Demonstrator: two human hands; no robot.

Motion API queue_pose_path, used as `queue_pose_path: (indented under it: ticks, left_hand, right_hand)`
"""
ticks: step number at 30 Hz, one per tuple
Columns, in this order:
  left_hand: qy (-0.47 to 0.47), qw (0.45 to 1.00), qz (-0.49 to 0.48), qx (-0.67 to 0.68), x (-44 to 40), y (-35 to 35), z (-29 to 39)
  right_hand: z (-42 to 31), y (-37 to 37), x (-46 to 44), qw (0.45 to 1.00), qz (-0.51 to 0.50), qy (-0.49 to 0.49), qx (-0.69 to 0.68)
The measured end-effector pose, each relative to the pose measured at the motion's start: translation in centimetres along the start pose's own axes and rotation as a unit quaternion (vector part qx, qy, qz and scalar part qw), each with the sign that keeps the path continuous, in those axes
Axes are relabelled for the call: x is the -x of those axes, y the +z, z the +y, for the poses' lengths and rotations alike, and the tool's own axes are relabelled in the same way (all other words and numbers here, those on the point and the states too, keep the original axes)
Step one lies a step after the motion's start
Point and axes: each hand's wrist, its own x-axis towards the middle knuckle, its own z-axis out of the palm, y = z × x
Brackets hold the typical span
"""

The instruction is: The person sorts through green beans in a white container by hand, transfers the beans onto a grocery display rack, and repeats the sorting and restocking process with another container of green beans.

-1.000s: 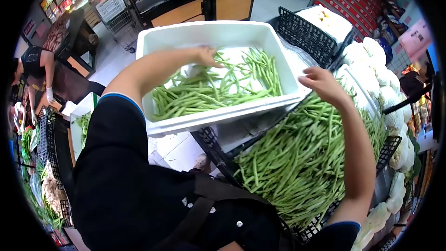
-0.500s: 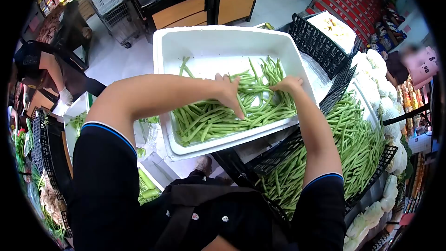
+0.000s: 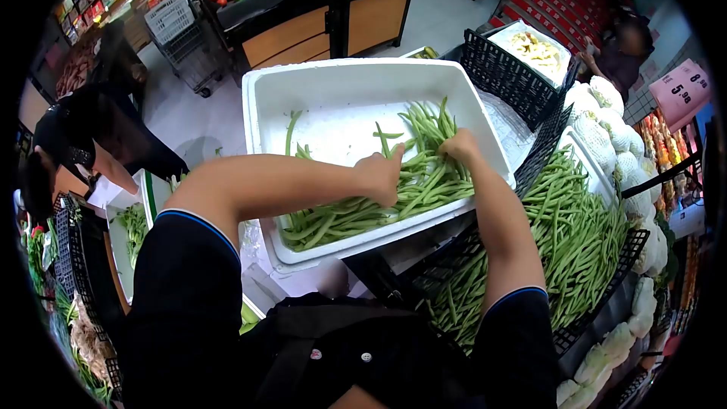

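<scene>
A white foam box (image 3: pixel 254 117) in front of me holds long green beans (image 3: pixel 333 229), heaped mostly along its near and right sides. My left hand (image 3: pixel 380 179) is down among the beans, its fingers curled against them and its thumb raised; part of its grip is hidden. At the box's right side, my right hand (image 3: pixel 460 147) is closed around a bunch of beans whose ends fan out toward the far wall. A few single beans lie apart on the box floor.
Right of the box, a black crate (image 3: pixel 636 246) holds more green beans. Behind it are a black basket (image 3: pixel 503 79) and net-wrapped white vegetables (image 3: pixel 606 132). At left, a person (image 3: pixel 98 132) bends over a box of greens (image 3: pixel 134 231). A shopping cart (image 3: pixel 182 38) stands farther back.
My left hand has gone from spread fingers to curled among the beans. My right hand has closed on a bunch. Beans have shifted rightward, and the person at left leans lower.
</scene>
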Motion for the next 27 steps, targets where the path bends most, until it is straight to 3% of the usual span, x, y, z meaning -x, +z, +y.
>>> queue_pose_path:
  ticks: [5,7,9,12,16,17,21,23,27]
  left_hand:
    - [0.022,0.999,0.019,-0.024,0.3,-5.1,-1.0]
    - [0.043,0.994,0.096,-0.01,1.0,-7.4,-2.4]
    - [0.028,0.987,0.15,0.047,2.7,-9.9,-3.3]
    - [0.018,0.961,0.187,0.202,2.3,-10.2,-6.2]
    - [0.022,0.885,0.273,0.376,3.9,-10.9,-6.3]
    - [0.123,0.836,0.28,0.455,3.6,-12.1,-5.3]
    - [0.197,0.781,0.206,0.555,3.2,-14.0,5.3]
    - [0.27,0.728,0.159,0.61,1.8,-13.5,11.6]
    - [0.266,0.719,0.085,0.637,0.2,-12.2,23.7]
  right_hand:
    - [0.2,-4.0,-0.1,0.971,0.081,-0.064,-0.217]
    - [-1.0,-7.0,2.4,0.948,0.106,-0.111,-0.278]
    - [-1.4,-9.8,3.4,0.934,0.105,-0.076,-0.334]
    - [-1.2,-13.7,5.7,0.856,0.059,-0.087,-0.506]
    - [-0.8,-15.0,8.0,0.812,-0.061,-0.072,-0.576]
    - [-1.7,-13.3,8.6,0.802,-0.079,-0.055,-0.59]
    - [-4.2,-12.1,13.9,0.708,-0.15,-0.135,-0.676]
    - [-2.6,-13.9,15.8,0.669,-0.126,-0.171,-0.713]
    - [7.3,-20.0,18.9,0.682,-0.062,-0.144,-0.714]
